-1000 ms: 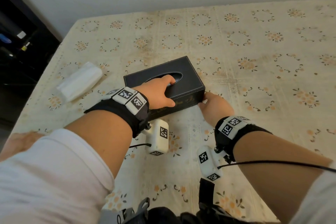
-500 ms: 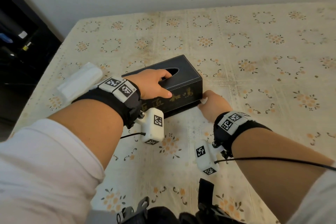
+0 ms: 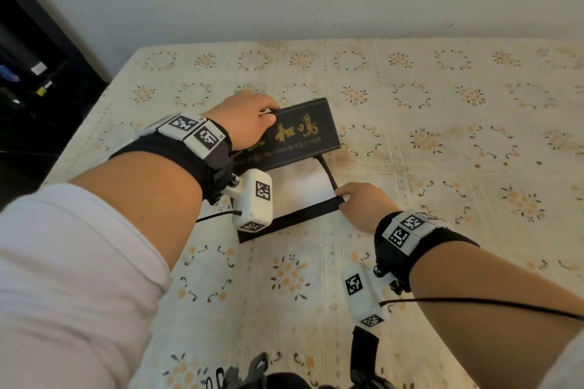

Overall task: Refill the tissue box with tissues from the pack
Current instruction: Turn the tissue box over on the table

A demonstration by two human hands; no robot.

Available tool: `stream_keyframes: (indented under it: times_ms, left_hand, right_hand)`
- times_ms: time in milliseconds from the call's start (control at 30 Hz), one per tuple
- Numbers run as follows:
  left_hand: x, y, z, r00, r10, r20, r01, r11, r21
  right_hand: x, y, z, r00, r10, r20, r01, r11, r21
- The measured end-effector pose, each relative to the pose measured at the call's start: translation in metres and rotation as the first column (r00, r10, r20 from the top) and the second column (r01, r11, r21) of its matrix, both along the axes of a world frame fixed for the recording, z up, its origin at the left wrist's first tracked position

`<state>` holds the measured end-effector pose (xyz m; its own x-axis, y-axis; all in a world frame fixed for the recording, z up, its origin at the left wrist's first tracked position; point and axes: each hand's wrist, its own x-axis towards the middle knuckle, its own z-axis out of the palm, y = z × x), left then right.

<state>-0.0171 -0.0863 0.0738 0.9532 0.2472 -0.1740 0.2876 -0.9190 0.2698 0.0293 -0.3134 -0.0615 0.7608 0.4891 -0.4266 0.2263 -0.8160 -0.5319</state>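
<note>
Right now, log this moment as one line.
phase: opening box | left hand: tilts cover | right hand: holds base | tissue pack: unseen

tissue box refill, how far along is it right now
Done: the tissue box is tipped back and its bottom flap swung open, showing white inside; whether that is tissue or lining is unclear. In hand: the left hand holds the box's upper edge, and the right hand pinches the flap's corner. Left: fetching the tissue pack, which is out of view, loading tissues and closing the flap.
</note>
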Motion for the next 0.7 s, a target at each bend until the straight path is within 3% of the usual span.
stream_keyframes:
  times_ms: [167,367,433,500,567,700]
  left_hand:
    - [0.001,0.014,-0.013,0.979,0.179,0.099,-0.189,0.976,0.109]
    - [-0.001,0.029,-0.015,0.996,0.088,0.031,-0.089,0.995,0.053]
    - [-0.006,0.032,-0.014,0.983,0.112,0.144,-0.117,0.993,0.026]
    - [-0.018,0.036,-0.016,0.870,0.330,0.366,-0.319,0.943,-0.093]
    - [-0.033,0.040,-0.022,0.645,0.588,0.488,-0.519,0.806,-0.285]
    - [-0.061,0.043,-0.044,0.313,0.902,0.296,-0.710,0.429,-0.558]
  right_hand:
    - [0.005,0.000,0.003,0.992,-0.066,-0.104,0.071,0.996,0.050]
    - [0.008,0.004,0.016,0.980,-0.062,-0.187,0.066,0.998,0.015]
    - [0.011,0.005,0.024,0.984,-0.050,-0.172,0.050,0.999,0.000]
    - [0.016,0.009,0.032,0.994,-0.060,-0.095,0.062,0.998,0.023]
    - [0.023,0.015,0.038,0.989,-0.140,-0.049,0.143,0.986,0.082]
    - [0.028,0.033,0.043,0.986,-0.148,-0.073,0.155,0.984,0.090]
